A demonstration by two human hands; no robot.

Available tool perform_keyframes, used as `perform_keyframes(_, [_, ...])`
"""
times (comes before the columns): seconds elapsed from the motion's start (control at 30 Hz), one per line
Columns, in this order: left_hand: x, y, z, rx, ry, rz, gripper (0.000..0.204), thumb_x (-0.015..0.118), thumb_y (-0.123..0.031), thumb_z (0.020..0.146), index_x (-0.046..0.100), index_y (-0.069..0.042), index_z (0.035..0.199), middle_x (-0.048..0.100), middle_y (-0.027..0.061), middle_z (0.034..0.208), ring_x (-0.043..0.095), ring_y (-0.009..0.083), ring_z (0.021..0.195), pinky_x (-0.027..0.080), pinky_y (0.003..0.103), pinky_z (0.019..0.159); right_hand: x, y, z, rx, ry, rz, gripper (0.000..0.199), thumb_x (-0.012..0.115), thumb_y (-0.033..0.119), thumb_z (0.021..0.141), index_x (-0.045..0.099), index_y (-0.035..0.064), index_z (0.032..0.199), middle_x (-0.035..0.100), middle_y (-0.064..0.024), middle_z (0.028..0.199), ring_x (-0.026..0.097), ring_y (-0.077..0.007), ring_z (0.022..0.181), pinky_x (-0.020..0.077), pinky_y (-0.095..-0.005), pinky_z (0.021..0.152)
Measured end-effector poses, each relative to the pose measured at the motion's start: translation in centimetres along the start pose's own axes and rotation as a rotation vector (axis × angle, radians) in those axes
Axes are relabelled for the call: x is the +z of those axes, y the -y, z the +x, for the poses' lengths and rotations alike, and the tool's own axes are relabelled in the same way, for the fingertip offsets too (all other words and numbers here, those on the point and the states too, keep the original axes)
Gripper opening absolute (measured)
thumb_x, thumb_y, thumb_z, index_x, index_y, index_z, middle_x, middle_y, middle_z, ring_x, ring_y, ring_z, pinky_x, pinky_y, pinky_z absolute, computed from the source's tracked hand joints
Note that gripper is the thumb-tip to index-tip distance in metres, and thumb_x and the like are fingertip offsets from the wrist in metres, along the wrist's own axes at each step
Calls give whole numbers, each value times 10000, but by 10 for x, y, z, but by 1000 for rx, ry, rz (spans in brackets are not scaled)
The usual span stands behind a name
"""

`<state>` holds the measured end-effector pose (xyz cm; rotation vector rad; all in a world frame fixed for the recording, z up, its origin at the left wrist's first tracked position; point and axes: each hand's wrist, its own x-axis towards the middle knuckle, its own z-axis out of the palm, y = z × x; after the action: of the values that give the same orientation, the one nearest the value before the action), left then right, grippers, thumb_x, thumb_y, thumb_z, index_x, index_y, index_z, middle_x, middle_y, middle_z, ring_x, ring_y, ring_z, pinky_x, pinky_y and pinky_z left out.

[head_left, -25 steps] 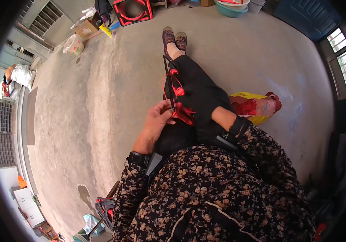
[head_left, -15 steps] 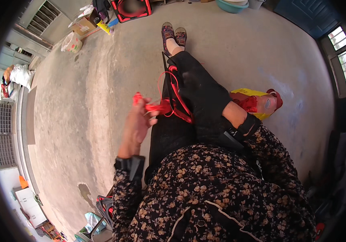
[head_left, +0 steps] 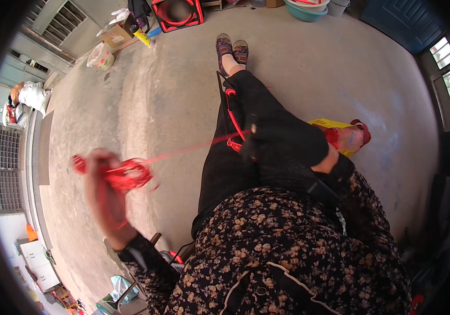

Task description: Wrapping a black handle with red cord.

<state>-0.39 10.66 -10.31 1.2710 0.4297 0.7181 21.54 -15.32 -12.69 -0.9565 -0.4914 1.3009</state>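
My left hand is out to the left over the floor, blurred by motion, its fingers closed round a loose bundle of red cord. From the bundle a taut strand runs right, up to my lap. There a thin black frame, partly wrapped in red cord, leans along my black-trousered legs. My right wrist shows bare at the raised knee. Beyond it, my right hand is lost in black, and its fingers cannot be made out. The strand ends near a small pale spot beside that knee.
A yellow and red bag lies on the floor to the right. Farther off are a white bucket, a cardboard box, a red and black frame and a teal basin. White sacks sit at the left wall.
My left hand has swung out left and toward me with the red bundle, drawing a strand tight from my lap. My right forearm has shifted slightly right.
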Motion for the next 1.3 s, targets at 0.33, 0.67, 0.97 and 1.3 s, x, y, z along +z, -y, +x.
perform_keyframes(0.33, [97,165,-4,-205,302,726,319,732,-184,765,609,-19,1010,594,-5,721,547,87,615,445,233,567,-27,-54,-33,-464,-141,-660,185,550,172,928,553,23,1038,604,-40,795,565,-152,676,460,-230,652])
perform_keyframes(0.67, [58,134,7,-354,209,180,308,601,-190,899,543,11,1125,630,72,911,608,124,815,487,249,745,10,21,-21,-441,-496,-784,281,550,144,903,574,26,1157,617,-85,912,591,-141,828,473,-263,747])
perform_keyframes(0.97, [66,152,24,197,500,1409,148,642,-103,774,600,-15,885,610,172,812,612,352,769,485,422,668,-18,-48,47,-144,-429,-1381,202,589,144,853,631,72,1036,650,-136,892,630,-245,782,487,-351,668])
perform_keyframes(1.3, [90,158,21,250,393,927,288,645,-103,813,578,-14,1078,642,160,913,643,303,821,532,374,727,-20,-23,22,-112,-233,-1343,262,528,173,897,571,53,1125,647,-156,836,635,-246,768,485,-342,694])
